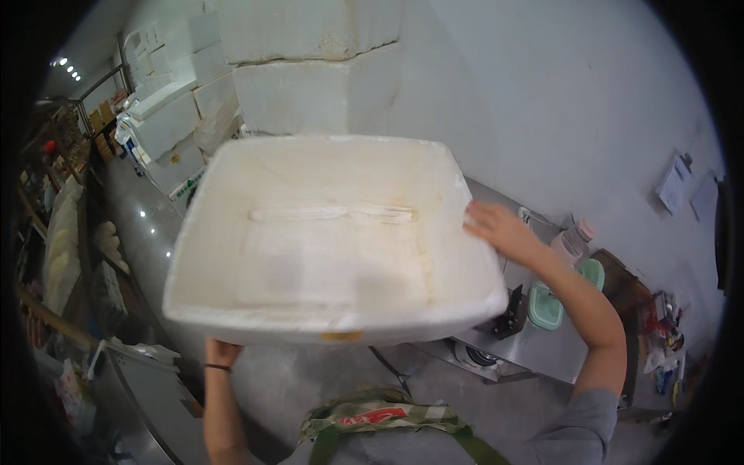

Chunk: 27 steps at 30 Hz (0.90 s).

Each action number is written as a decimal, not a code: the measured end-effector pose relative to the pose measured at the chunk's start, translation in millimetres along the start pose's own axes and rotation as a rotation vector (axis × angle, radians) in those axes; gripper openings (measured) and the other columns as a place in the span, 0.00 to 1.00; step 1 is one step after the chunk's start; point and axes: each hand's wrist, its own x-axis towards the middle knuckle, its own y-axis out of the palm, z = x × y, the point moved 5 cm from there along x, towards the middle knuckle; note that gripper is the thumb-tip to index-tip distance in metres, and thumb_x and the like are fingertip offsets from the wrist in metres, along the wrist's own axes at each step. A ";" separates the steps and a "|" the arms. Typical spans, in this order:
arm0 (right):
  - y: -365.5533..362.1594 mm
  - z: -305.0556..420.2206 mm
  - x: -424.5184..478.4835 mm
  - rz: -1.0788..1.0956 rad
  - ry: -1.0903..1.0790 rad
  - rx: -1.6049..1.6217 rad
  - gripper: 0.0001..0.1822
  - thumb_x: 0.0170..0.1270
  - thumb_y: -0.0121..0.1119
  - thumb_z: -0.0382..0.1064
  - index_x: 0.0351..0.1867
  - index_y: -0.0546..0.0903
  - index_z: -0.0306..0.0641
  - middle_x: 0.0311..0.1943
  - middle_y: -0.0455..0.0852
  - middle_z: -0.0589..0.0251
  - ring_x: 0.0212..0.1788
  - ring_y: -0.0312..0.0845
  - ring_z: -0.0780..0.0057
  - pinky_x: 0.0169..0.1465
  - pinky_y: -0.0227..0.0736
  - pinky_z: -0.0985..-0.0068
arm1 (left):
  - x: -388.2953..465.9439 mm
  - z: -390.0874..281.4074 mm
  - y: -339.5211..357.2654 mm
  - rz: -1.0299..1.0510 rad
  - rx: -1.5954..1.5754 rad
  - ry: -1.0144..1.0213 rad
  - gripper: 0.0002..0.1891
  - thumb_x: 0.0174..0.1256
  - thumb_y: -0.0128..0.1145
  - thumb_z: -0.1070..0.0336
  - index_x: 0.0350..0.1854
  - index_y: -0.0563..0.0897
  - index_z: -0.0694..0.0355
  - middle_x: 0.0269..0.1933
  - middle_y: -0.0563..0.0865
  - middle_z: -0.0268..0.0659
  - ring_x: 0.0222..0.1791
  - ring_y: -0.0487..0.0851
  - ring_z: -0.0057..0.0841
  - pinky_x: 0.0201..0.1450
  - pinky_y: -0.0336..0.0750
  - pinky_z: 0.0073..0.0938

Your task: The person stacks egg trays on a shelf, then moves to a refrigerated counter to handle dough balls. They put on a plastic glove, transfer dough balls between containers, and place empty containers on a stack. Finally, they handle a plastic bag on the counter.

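Note:
A large white foam box (331,256) is held up before me, its open side towards the camera and nothing visible inside. My right hand (500,229) grips its right rim, fingertips over the edge. Under the near left corner is my left hand (222,353), its fingers mostly hidden by the box; a dark band circles that wrist. A piece of yellowish tape (342,336) is on the near outer wall.
More white foam boxes (290,96) are stacked against the wall ahead. On the right, a metal counter (546,351) carries a green lidded container (545,306) and a pink-capped bottle (572,241). Shelves with goods line the left side; a grey cabinet (145,395) stands at the lower left.

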 end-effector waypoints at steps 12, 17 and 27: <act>216.7 -233.7 -228.5 -0.619 1.359 0.541 0.38 0.75 0.56 0.59 0.69 0.69 0.23 0.67 0.74 0.43 0.67 0.72 0.53 0.71 0.64 0.64 | -27.4 259.9 74.4 -0.053 0.065 -0.266 0.18 0.66 0.50 0.63 0.54 0.84 0.63 0.55 0.88 0.39 0.59 0.83 0.34 0.65 0.76 0.43; 224.8 -25.6 -125.8 -0.841 1.552 0.847 0.36 0.73 0.60 0.55 0.71 0.68 0.29 0.68 0.68 0.38 0.65 0.73 0.48 0.67 0.71 0.58 | -53.7 316.8 56.1 -0.145 0.354 -0.469 0.12 0.63 0.57 0.63 0.46 0.85 0.56 0.42 0.85 0.31 0.44 0.84 0.24 0.50 0.78 0.30; 172.3 45.5 -102.4 -0.552 1.468 0.603 0.44 0.62 0.67 0.50 0.71 0.62 0.21 0.66 0.71 0.31 0.65 0.73 0.41 0.68 0.69 0.53 | -17.7 319.6 92.2 -0.128 0.404 -0.566 0.11 0.59 0.62 0.68 0.44 0.79 0.55 0.30 0.75 0.26 0.21 0.71 0.17 0.25 0.69 0.23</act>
